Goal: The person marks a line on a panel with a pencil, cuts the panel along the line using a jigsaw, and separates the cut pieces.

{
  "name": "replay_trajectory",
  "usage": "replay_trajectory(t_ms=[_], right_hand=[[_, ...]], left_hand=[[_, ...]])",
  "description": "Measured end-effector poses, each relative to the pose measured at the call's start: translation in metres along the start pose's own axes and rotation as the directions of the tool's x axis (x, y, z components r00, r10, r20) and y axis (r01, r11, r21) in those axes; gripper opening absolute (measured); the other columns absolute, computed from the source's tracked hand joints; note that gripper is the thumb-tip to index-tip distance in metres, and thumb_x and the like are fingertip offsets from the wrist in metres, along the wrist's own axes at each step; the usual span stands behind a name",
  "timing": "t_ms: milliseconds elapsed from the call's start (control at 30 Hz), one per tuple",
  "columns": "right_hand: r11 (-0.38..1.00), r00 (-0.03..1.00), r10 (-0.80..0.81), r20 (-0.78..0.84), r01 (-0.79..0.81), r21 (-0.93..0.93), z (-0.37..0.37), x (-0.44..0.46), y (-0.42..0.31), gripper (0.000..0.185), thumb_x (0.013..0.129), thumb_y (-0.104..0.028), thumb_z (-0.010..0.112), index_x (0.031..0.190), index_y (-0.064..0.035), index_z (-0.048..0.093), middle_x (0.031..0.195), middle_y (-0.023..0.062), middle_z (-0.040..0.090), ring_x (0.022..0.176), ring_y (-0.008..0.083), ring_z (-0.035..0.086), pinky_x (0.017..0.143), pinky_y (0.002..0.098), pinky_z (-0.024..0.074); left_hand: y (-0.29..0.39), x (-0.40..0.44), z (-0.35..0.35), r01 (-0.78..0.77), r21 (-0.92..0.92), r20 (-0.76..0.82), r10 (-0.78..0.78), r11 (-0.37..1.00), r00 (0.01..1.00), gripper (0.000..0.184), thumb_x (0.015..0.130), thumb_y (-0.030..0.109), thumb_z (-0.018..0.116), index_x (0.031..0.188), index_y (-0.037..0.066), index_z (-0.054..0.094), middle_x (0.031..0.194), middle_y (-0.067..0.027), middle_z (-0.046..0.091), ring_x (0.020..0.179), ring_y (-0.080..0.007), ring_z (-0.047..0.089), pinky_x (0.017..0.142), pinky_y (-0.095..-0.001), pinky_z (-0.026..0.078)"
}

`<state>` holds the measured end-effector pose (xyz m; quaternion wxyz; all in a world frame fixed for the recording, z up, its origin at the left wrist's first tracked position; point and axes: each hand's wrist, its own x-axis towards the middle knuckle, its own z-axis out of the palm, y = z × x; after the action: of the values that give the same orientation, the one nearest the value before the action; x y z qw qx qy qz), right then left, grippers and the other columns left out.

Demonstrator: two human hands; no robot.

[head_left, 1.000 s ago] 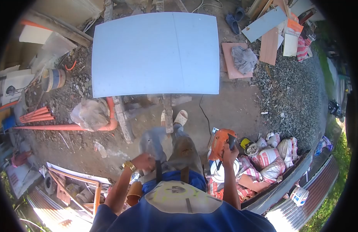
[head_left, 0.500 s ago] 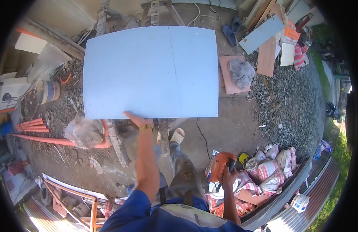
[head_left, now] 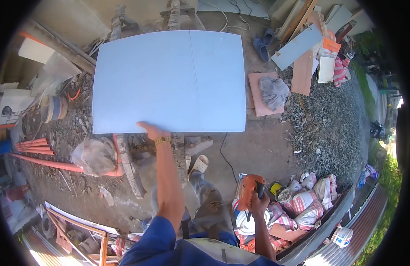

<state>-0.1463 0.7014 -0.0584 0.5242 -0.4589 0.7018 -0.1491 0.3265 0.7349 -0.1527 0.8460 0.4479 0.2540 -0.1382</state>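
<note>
A large white board [head_left: 169, 80] with a thin dark line across its right part lies flat on rough wooden supports [head_left: 129, 166]. My left hand [head_left: 154, 133] grips its near edge, thumb on the top face and the other fingers mostly out of sight. Low on the right, away from the board, my right hand [head_left: 259, 205] is closed around the black handle of an orange power tool [head_left: 246, 191]. The tool's working end is not clear to see.
A dark cord [head_left: 228, 159] runs along the ground. Filled sacks [head_left: 302, 204] and a gravel pile [head_left: 322, 128] are to the right. Orange pipes [head_left: 50, 162], a plastic bag [head_left: 95, 157] and a bucket [head_left: 54, 108] lie left. Board offcuts [head_left: 298, 46] lean at the back right.
The view has shifted slightly, and more of the wooden supports shows below the board's near edge. Both hands keep their holds; the tool is turned a little.
</note>
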Motion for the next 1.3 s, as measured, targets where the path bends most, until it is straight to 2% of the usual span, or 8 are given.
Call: replay_trajectory(t_ms=[233,300,367,433,533,667,800,1300], right_hand=[[0.996,0.997,-0.075,0.029,0.074,0.040,0.014,-0.001,-0.001,0.018,0.086,-0.014,0.066,0.087,0.0015,0.058,0.060,-0.0012,0.053,0.046,0.0069,0.049,0.041,0.0267,0.0365],[0.994,0.996,-0.087,0.028,0.085,0.069,0.023,0.000,-0.011,0.016,0.086,-0.014,0.065,0.087,0.0008,0.058,0.060,-0.0015,0.053,0.046,0.0064,0.048,0.040,0.0268,0.0346],[0.992,0.998,-0.039,0.052,0.033,0.118,0.027,-0.004,-0.022,0.016,0.086,-0.014,0.065,0.087,-0.0001,0.058,0.059,-0.0005,0.053,0.045,0.0066,0.048,0.040,0.0268,0.0340],[0.986,0.998,-0.029,0.059,0.019,0.167,0.035,-0.001,-0.029,0.016,0.087,-0.015,0.065,0.086,-0.0004,0.058,0.058,0.0004,0.052,0.044,0.0070,0.047,0.039,0.0266,0.0342],[0.982,0.995,-0.051,0.086,0.034,0.186,0.040,0.008,-0.036,0.017,0.088,-0.016,0.065,0.086,-0.0004,0.058,0.057,0.0008,0.052,0.043,0.0078,0.047,0.039,0.0270,0.0352],[0.978,0.992,-0.068,0.102,0.046,0.204,0.045,0.014,-0.046,0.018,0.089,-0.016,0.065,0.085,-0.0004,0.058,0.058,0.0010,0.053,0.043,0.0087,0.049,0.040,0.0272,0.0370],[0.985,0.982,-0.088,0.170,0.060,0.160,0.034,0.008,-0.058,0.016,0.087,-0.013,0.063,0.089,0.0006,0.055,0.061,0.0036,0.056,0.045,0.0112,0.053,0.042,0.0280,0.0414],[0.982,0.969,-0.006,0.247,-0.041,0.186,0.039,-0.027,-0.064,0.028,0.092,-0.021,0.065,0.075,-0.0030,0.054,0.058,0.0013,0.052,0.040,0.0099,0.047,0.036,0.0286,0.0376]], left_hand=[[0.030,-0.010,-0.017,0.236,0.161,-0.339,-0.171,0.958,0.925,0.089,0.091,0.069,0.048,0.137,-0.006,0.044,0.132,-0.0135,0.057,0.113,-0.0297,0.058,0.093,-0.0447,0.049],[0.038,-0.014,-0.078,0.257,0.599,-0.125,-0.229,0.758,0.965,0.069,0.087,0.063,0.062,0.117,0.001,0.053,0.099,-0.0067,0.065,0.080,-0.0248,0.061,0.063,-0.0418,0.050],[0.049,-0.092,-0.115,-0.402,0.861,0.340,0.235,0.312,0.911,0.060,0.083,0.059,0.069,0.092,0.001,0.061,0.076,-0.0063,0.063,0.065,-0.0268,0.060,0.060,-0.0434,0.049],[0.078,-0.157,-0.179,-0.788,0.552,0.723,-0.314,-0.274,0.616,0.031,0.084,0.035,0.069,0.090,0.005,0.064,0.080,-0.0190,0.064,0.074,-0.0365,0.064,0.065,-0.0458,0.052],[0.067,-0.242,-0.254,-0.835,0.531,0.250,-0.915,-0.145,0.317,0.023,0.088,0.027,0.061,0.100,0.008,0.066,0.092,-0.0167,0.069,0.091,-0.0371,0.067,0.076,-0.0471,0.052],[0.019,-0.262,-0.316,-0.751,0.629,-0.089,-0.979,-0.198,0.184,0.025,0.090,0.020,0.057,0.109,0.004,0.063,0.097,-0.0184,0.069,0.097,-0.0380,0.066,0.082,-0.0462,0.050],[0.061,-0.282,-0.274,-0.597,0.798,0.304,-0.912,0.086,0.276,0.029,0.085,0.016,0.060,0.108,-0.002,0.059,0.094,-0.0279,0.066,0.091,-0.0442,0.064,0.078,-0.0486,0.050],[0.141,-0.322,-0.195,-0.636,0.752,0.097,-0.925,-0.174,0.368,0.029,0.083,0.016,0.056,0.107,0.000,0.060,0.097,-0.0268,0.065,0.092,-0.0467,0.062,0.084,-0.0553,0.049]])
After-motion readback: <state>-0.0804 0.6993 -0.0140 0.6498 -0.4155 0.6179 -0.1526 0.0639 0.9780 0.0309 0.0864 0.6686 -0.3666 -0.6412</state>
